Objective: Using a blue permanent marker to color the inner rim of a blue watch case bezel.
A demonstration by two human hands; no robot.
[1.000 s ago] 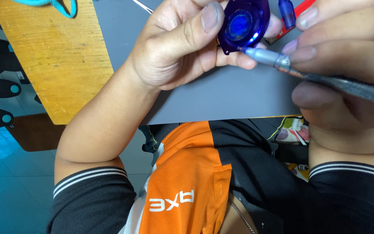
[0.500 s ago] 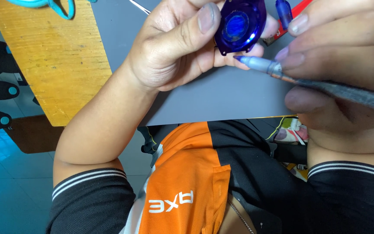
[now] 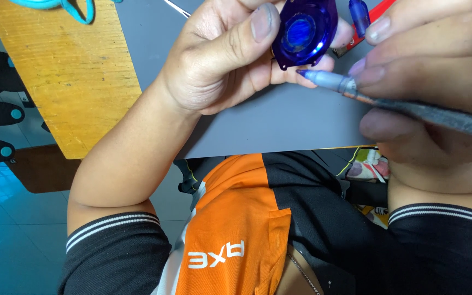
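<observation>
— Two hands, both busy. Our left hand (image 3: 219, 60) pinches the blue case (image 3: 304, 33) between thumb and fingers, up over the far part of the grey mat (image 3: 279, 120).

— And half a second back?

— Same pinch, but the case sat a touch squarer to us. Now it is tilted, its round face turned more toward the tool (image 3: 389, 104). The tool tip has crept in too: it lies just under the case's lower edge, close to touching, though we cannot tell if it does.

— So what does that mean for the work?

— We judge the tip is being lined up with the case's rim; nothing has come apart yet.

— How do the hands sit?

— Left forearm comes in from our lower left, wrist bent, thumb flat across the case's side. Our right hand (image 3: 427, 71) is clenched round the tool's grey shaft, forefinger pressed near the pale blue tip, shaft running off to the right edge.

— Anything else about?

— Teal scissors (image 3: 66, 6) at the far corner of the wooden table (image 3: 66, 76), and a small blue piece (image 3: 359, 16) beside a red strip (image 3: 378, 15) beyond the case.
</observation>
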